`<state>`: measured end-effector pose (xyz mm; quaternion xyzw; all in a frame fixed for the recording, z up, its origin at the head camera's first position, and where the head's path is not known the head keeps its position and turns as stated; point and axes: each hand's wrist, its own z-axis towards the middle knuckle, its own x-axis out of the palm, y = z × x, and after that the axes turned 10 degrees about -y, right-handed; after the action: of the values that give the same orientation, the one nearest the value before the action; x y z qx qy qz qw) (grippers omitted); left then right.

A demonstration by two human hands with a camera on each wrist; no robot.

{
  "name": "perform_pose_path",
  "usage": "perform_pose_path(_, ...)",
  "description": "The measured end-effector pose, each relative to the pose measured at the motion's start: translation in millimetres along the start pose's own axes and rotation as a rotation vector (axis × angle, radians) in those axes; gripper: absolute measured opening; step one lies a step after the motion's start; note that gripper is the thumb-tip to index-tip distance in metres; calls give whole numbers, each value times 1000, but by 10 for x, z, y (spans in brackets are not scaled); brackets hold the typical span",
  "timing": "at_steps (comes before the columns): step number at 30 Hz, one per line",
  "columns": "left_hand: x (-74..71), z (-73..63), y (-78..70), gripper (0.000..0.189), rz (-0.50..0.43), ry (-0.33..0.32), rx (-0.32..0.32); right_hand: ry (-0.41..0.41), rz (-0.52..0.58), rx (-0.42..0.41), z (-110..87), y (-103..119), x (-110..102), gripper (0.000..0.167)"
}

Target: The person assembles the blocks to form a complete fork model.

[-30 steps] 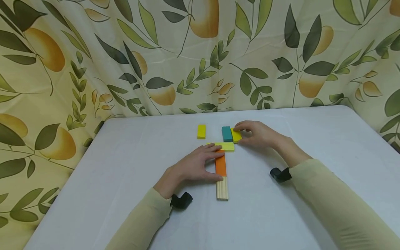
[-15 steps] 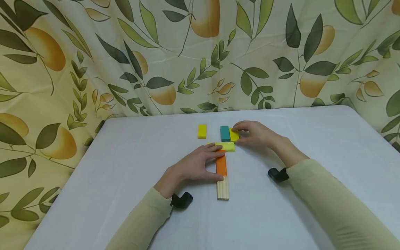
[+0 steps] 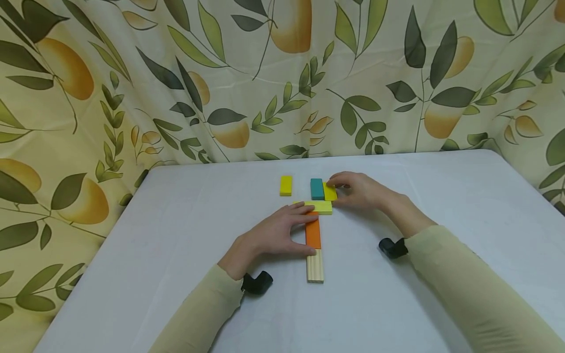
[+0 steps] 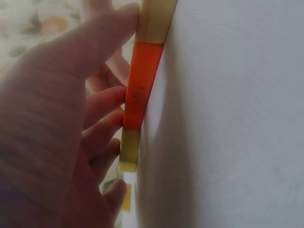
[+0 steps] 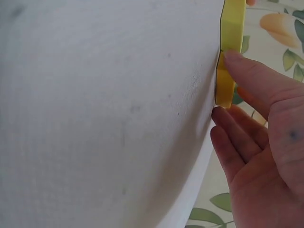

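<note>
My left hand (image 3: pixel 279 230) lies over a line of flat wooden blocks, fingers loosely extended. Its thumb touches the plain wood block (image 3: pixel 315 267) near its joint with the orange block (image 3: pixel 313 235); the fingertips rest on the orange block and the crosswise lime-yellow block (image 3: pixel 321 208), whose left part they cover. In the head view, my right hand (image 3: pixel 364 191) pinches a yellow block (image 3: pixel 329 191) between thumb and fingers. That block stands against a teal block (image 3: pixel 316 189), just beyond the lime-yellow one. In the right wrist view, the thumb (image 5: pixel 256 76) presses where yellow and lime-yellow meet.
Another yellow block (image 3: pixel 286 186) stands apart to the left of the teal one. A white cloth (image 3: pixel 397 304) covers the table. Behind it hangs a curtain (image 3: pixel 247 73) printed with leaves and fruit. Black wrist cameras (image 3: pixel 258 283) sit at both cuffs.
The yellow block in my right hand and the teal block beside it have shifted slightly left along the lime-yellow block. My left hand has stayed in place.
</note>
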<state>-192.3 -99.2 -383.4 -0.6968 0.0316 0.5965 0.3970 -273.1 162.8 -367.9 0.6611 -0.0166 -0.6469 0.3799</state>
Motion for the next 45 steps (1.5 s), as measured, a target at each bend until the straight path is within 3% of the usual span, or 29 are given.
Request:
perform_pose_path(25, 2, 6, -4, 78, 0, -4, 10, 0, 17, -10, -50, 2, -30, 49)
perform_pose_path(38, 10, -1, -17, 80, 3, 8, -8, 4, 70, 37, -56, -37, -54, 49)
perform_pose_path(45, -5, -11, -19, 79, 38, 15, 23, -28, 92, 24, -48, -11, -105, 47)
